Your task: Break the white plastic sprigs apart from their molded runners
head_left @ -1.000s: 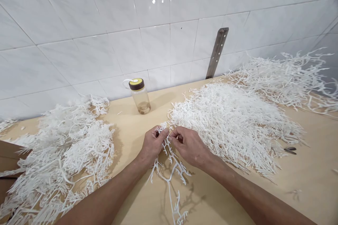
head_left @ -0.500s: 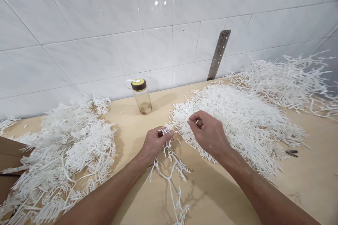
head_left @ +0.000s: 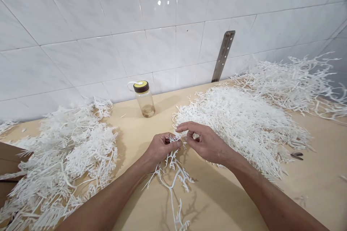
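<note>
Across the pale wood-coloured tabletop [head_left: 222,202], white branching pieces lie in three main heaps. On the left spreads a heap of fuller branches [head_left: 81,148], many ends thick with fine growth; these look like the finished pieces. To the right sits a heap of loose sprigs [head_left: 244,122], densely packed, and behind it, farther right, a heap of barer branches [head_left: 292,85] with longer stems. Judging by both right-side heaps, plenty is left to do, while the size of the left one suggests a good deal is already done.

Between the heaps is the single branch [head_left: 171,187] being worked on. Its stem runs down out of view at the bottom edge, and its lower forks end in short, bare tips; only the top end shows a fine spray [head_left: 172,138]. This piece therefore seems near its beginning, with most tips unfilled. Whether it rests on the tabletop cannot be told.

The right hand [head_left: 208,145] is just beside that top end, index finger stretched out over it, thumb lower, the other fingers curled in. Whether it pinches a small sprig is too fine to make out. The left hand [head_left: 159,150] grips the branch near its top, thumb pressed toward bent fingers, with the spray poking out between them.
</note>
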{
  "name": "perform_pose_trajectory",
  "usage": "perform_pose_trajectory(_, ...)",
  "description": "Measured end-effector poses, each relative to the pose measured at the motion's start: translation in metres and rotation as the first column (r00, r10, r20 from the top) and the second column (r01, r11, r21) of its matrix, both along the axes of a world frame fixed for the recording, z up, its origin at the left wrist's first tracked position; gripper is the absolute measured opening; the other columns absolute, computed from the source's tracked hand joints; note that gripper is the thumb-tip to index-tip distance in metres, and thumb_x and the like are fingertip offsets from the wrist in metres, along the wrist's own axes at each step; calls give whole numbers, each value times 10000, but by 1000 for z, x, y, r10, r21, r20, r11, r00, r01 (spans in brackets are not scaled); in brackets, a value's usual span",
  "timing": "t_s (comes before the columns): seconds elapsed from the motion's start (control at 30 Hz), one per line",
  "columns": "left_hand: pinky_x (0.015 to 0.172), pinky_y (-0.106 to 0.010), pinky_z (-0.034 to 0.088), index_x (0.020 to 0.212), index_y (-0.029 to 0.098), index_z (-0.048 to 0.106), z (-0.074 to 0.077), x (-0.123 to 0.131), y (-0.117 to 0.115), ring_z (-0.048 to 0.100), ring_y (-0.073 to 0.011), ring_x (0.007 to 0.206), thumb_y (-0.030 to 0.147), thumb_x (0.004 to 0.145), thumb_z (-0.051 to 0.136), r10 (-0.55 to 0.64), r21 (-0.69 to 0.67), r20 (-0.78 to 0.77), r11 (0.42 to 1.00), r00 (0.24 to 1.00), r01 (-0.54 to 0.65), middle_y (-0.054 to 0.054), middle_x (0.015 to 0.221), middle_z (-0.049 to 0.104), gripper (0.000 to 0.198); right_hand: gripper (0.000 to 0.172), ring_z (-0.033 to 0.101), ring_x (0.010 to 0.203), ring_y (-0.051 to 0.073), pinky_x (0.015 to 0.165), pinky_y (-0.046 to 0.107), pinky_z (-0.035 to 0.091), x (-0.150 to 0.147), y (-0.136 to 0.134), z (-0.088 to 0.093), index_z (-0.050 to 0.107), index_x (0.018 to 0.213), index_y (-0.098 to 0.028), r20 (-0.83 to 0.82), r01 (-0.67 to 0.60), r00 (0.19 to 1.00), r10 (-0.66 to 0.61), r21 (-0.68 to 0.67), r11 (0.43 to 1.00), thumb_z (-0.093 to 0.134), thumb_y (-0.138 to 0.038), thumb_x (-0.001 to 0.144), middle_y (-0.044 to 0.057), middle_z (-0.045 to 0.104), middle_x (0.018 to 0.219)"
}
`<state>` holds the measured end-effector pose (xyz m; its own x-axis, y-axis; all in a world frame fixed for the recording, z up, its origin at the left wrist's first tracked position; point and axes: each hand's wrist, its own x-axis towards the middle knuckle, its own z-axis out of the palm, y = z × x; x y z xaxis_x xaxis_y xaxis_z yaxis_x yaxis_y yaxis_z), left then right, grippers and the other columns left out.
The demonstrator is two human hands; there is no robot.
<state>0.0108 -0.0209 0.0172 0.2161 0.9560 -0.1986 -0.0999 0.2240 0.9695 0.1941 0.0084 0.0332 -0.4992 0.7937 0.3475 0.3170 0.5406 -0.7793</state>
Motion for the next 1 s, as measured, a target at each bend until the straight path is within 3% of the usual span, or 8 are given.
perform_pose_trajectory(0.1, 477, -215, 290, 749, 130, 629, -3, -2, 2, 417, -67, 486, 431, 593, 858, -41, -2, 2, 999, 999, 41, 33, 583, 545, 410, 315, 572, 680, 101, 627, 254, 466, 3, 2, -1, 689, 1060, -252, 58, -57, 997, 58, -13, 998, 514, -106, 843, 32, 673, 1109)
perform_pose_trajectory(0.23, 518, -214, 317, 791, 131, 638, -5, -3, 3, 454, -66, 519, 414, 591, 868, -82, -21, 76, 996, 994, 84, 29, 623, 574, 416, 199, 589, 716, 123, 641, 256, 451, 3, 4, -3, 708, 959, -236, 105, -40, 994, 40, 3, 999, 553, -151, 866, 16, 692, 925)
perform_pose_trajectory(0.4, 683, -262, 449, 1020, 158, 624, -8, -3, 5, 602, -133, 731, 365, 623, 863, 11, 50, 72, 999, 997, -15, -41, 883, 656, 507, 107, 582, 705, 133, 638, 272, 449, 2, 6, -4, 690, 888, -201, 136, 82, 987, -85, 31, 996, 587, -213, 861, 41, 675, 906)
perform_pose_trajectory(0.5, 634, -248, 450, 1072, 170, 583, -11, -4, 6, 595, -128, 710, 369, 661, 836, 55, 115, -35, 992, 998, -50, -37, 887, 632, 522, 97, 586, 700, 137, 613, 265, 447, 3, 5, -3, 670, 881, -199, 123, 114, 986, -111, -18, 993, 588, -246, 858, 37, 678, 887)
perform_pose_trajectory(0.6, 528, -206, 393, 1058, 181, 553, -14, -4, 6, 512, -67, 571, 386, 719, 787, 100, 194, -122, 978, 987, -75, 4, 850, 574, 460, 138, 574, 655, 136, 584, 258, 430, 3, 4, 0, 671, 869, -207, 121, 98, 989, -85, -113, 989, 578, -309, 875, 10, 672, 753)
perform_pose_trajectory(0.8, 442, -185, 300, 1120, 219, 532, -15, -3, -2, 382, -10, 476, 344, 841, 665, 267, 480, -278, 871, 923, -107, 7, 945, 530, 333, 270, 518, 600, 127, 548, 254, 382, 3, 5, 4, 674, 804, -192, 147, 169, 978, -146, -156, 973, 562, -423, 887, 1, 650, 694)
perform_pose_trajectory(1.0, 457, -202, 354, 921, 190, 634, -15, -1, -4, 384, -23, 488, 274, 887, 600, 453, 701, -365, 709, 814, -80, -16, 925, 527, 96, 334, 479, 584, 124, 536, 247, 356, 0, 5, 1, 634, 745, -182, 155, 172, 976, -150, -136, 976, 529, -457, 902, -4, 597, 646)
